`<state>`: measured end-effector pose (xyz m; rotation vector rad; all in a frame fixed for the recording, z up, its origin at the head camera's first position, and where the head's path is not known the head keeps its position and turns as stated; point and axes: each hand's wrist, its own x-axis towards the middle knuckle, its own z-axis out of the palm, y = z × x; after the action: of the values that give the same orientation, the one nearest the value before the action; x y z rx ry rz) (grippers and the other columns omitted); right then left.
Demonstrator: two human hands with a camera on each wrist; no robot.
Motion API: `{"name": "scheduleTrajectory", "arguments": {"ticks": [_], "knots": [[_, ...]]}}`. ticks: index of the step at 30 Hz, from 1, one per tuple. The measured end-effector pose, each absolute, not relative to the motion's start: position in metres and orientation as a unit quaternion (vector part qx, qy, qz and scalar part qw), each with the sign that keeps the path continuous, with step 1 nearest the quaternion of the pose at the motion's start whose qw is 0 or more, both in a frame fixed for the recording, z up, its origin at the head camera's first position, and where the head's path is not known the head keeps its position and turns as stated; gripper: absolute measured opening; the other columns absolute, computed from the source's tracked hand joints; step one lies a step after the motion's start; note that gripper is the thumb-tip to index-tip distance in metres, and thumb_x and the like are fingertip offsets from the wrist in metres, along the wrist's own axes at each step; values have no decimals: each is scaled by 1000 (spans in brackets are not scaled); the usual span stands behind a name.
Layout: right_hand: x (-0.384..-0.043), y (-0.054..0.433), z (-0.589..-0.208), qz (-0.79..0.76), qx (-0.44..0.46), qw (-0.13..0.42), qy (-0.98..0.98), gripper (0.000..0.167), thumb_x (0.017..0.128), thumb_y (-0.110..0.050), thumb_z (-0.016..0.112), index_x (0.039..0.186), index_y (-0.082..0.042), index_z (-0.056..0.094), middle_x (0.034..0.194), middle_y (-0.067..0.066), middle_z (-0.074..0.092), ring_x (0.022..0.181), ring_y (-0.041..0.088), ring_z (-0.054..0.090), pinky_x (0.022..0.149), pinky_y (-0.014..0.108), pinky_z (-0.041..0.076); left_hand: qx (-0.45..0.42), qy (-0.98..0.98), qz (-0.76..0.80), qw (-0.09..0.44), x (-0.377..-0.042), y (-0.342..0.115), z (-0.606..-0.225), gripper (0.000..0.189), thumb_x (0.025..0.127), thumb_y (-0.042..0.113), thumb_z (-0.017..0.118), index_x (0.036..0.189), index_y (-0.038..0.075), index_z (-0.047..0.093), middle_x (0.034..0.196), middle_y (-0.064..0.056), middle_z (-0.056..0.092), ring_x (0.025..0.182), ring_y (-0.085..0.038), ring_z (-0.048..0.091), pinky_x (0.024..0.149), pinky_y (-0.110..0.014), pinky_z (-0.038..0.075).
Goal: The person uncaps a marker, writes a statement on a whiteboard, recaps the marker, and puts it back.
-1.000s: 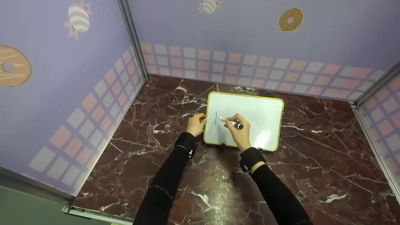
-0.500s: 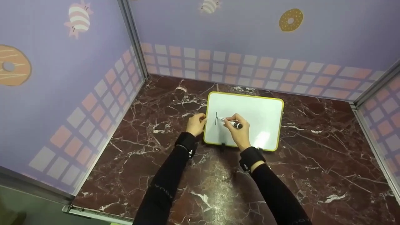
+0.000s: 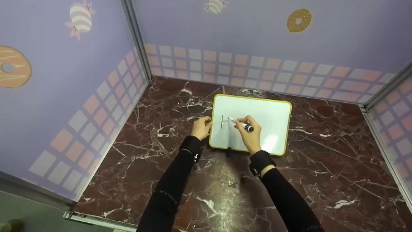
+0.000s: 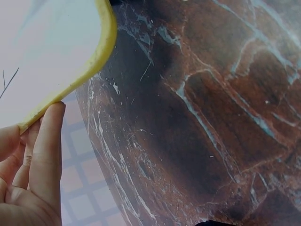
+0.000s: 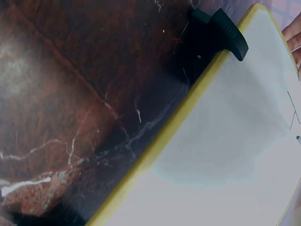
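A whiteboard (image 3: 264, 109) with a yellow frame leans back on black supports. Pinching its left edge is my left hand (image 3: 201, 127); the left wrist view shows thumb and fingers (image 4: 47, 150) at the yellow frame. My right hand (image 3: 251, 135) grips a white marker with a black end (image 3: 248, 127), its tip right at the board's left half. Left of the tip are dark drawn lines (image 3: 222, 124): an upright stroke with a short sideways stroke from its middle. In the right wrist view, the right hand and most of the marker lie out of frame.
A black support foot (image 5: 228, 33) grips the board's lower edge. Beneath is a dark red marble-patterned tabletop (image 3: 154, 180). Purple panels with pink and white checks (image 3: 193, 61) stand at the back and sides.
The marker tip has moved right from the upright line, and a short sideways stroke has appeared from it. My right hand shifted slightly right with the marker; my left hand stayed at the edge.
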<state>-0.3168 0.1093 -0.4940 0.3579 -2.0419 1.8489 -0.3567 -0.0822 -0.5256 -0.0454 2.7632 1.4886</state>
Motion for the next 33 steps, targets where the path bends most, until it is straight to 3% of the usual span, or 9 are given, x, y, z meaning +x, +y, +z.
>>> {"name": "scheduleTrajectory", "arguments": {"ticks": [9, 20, 29, 33], "knots": [[-320, 109, -491, 657, 125, 179, -722, 12, 90, 6, 65, 91, 16, 60, 103, 35, 67, 87, 49, 68, 73, 18, 59, -4, 890, 456, -20, -357, -79, -525, 19, 99, 12, 59, 110, -1, 68, 99, -17, 71, 87, -30, 69, 70, -33, 63], [-309, 108, -497, 622, 143, 187, -747, 8, 87, 9, 66, 83, 15, 62, 91, 31, 69, 75, 47, 69, 64, 16, 58, -13, 887, 461, -8, -356, -80, -523, 21, 100, 14, 58, 114, 0, 67, 103, -17, 72, 90, -30, 70, 72, -31, 63], [-302, 109, -500, 609, 147, 171, -761, 8, 88, 9, 65, 81, 13, 62, 90, 29, 68, 70, 37, 71, 62, 19, 59, -18, 883, 468, -1, -357, -82, -524, 21, 100, 13, 57, 114, 0, 66, 105, -17, 71, 90, -31, 71, 70, -32, 63], [-302, 112, -500, 620, 136, 173, -753, 7, 88, 9, 65, 83, 14, 62, 91, 30, 69, 73, 42, 70, 61, 16, 57, -18, 882, 471, 0, -358, -82, -525, 21, 100, 13, 57, 114, 0, 66, 105, -18, 71, 92, -32, 71, 71, -32, 63]]}}
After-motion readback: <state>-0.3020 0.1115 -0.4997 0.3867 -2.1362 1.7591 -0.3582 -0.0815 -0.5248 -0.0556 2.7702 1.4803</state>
